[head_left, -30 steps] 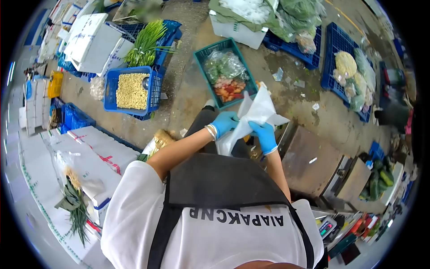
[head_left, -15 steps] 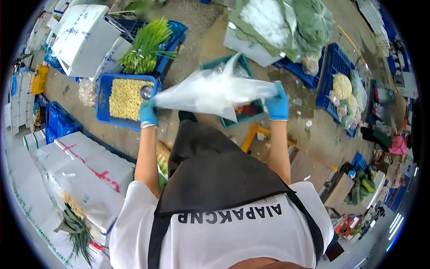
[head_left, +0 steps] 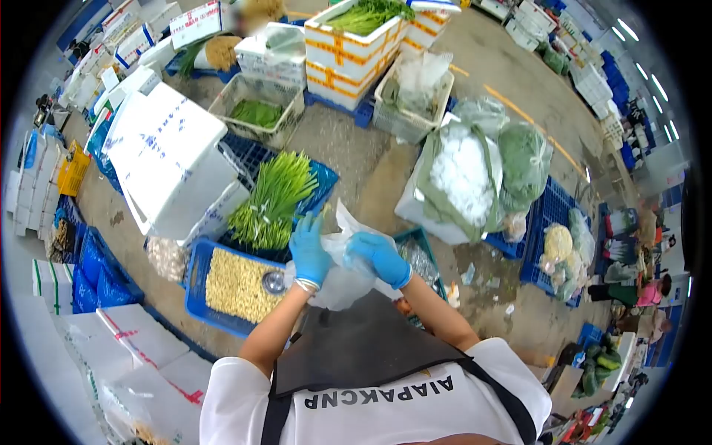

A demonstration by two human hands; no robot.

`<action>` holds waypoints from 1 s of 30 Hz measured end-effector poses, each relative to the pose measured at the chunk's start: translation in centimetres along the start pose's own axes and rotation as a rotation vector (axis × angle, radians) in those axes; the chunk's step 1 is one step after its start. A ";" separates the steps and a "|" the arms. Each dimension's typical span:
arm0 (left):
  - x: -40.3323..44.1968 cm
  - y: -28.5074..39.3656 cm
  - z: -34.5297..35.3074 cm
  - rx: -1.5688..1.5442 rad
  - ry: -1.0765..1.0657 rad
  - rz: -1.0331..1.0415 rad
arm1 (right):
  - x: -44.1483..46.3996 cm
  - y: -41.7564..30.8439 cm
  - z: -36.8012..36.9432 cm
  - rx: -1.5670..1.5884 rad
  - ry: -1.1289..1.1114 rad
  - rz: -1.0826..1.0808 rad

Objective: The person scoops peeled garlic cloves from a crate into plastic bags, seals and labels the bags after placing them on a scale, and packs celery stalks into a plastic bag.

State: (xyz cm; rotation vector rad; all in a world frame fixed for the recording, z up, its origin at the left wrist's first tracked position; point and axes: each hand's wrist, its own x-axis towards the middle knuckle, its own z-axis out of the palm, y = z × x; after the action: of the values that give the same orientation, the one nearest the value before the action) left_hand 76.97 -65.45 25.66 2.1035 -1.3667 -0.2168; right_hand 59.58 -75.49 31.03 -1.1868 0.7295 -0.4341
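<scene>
A white translucent plastic bag [head_left: 337,285] hangs crumpled between my blue-gloved hands, above the dark apron. My left hand [head_left: 309,251] is at the bag's left side, its fingers raised and apart, the palm against the plastic. My right hand [head_left: 377,258] has its fingers curled over the bag's upper right part. Left of the bag is a blue basket of pale peeled cloves [head_left: 241,285] with a round metal scoop [head_left: 274,282] in it. Long green stalks [head_left: 274,200] lie behind the basket. The green crate [head_left: 421,256] is partly hidden behind my right forearm.
White foam boxes [head_left: 167,156] stand at the left. A box of ice [head_left: 460,174] with a green cloth is at the right, beside blue pallets [head_left: 538,245]. Stacked white boxes with orange tape [head_left: 341,59] stand farther ahead. People are at the far right.
The bag, stretched wide between my hands half a second ago, is now bunched up as my hands have come together. The view has tilted up and shows more of the floor ahead.
</scene>
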 end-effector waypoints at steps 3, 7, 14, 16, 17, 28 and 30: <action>6.7 -4.3 -0.6 0.138 0.140 -0.008 | 4.8 -4.8 -3.7 -0.280 0.020 -0.083; 11.2 -6.3 -0.1 0.170 0.014 -0.141 | 14.5 -5.7 -12.2 -0.563 0.194 -0.080; 26.3 4.4 -0.6 -1.415 -0.919 -0.771 | 33.7 -7.0 -23.8 -0.683 0.183 -0.256; 32.2 3.6 1.7 -1.375 -0.760 -0.738 | 38.1 -9.1 -26.3 -0.742 0.098 -0.194; 34.8 2.5 2.8 -1.352 -0.679 -0.727 | 40.3 -10.1 -27.8 -0.813 0.039 -0.218; 46.7 -12.3 -0.6 -1.314 0.083 -0.830 | 62.7 -21.5 -33.9 0.326 -0.141 0.222; 50.8 -12.3 -1.3 -1.544 0.207 -0.753 | 66.2 -22.7 -34.1 0.448 -0.129 0.233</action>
State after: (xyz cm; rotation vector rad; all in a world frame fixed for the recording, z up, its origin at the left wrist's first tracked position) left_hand 110.06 -105.80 29.11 1.0578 0.0262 -0.9436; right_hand 83.10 -149.63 27.28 -0.6929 0.6097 -0.3017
